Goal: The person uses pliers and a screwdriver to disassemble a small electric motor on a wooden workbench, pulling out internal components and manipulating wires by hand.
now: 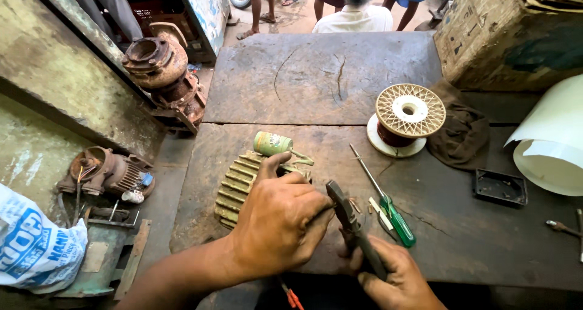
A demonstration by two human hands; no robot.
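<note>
1. Our left hand [276, 222] is curled over the top of a ribbed green motor housing [237, 188], thumb raised, fingers bent down over its far side where we cannot see the tips.
2. Our right hand [395, 279] is clenched round the handles of dark pliers [349, 222], whose nose points up toward the left hand's knuckles; whether the nose grips anything we cannot tell.
3. The housing lies on the worn bench [316, 79], near its front left edge, with a small green can [271, 143] just behind it.
4. Just right of the pliers lies a green-handled screwdriver [388, 210], its blade pointing away from us.
5. Farther back stands a wire spool [404, 119], touching a brown rag [461, 131]; a black tray [500, 187] and a white paper roll [552, 143] sit at the right.
6. Rusty motors [161, 67] rest off the bench to the left.
</note>
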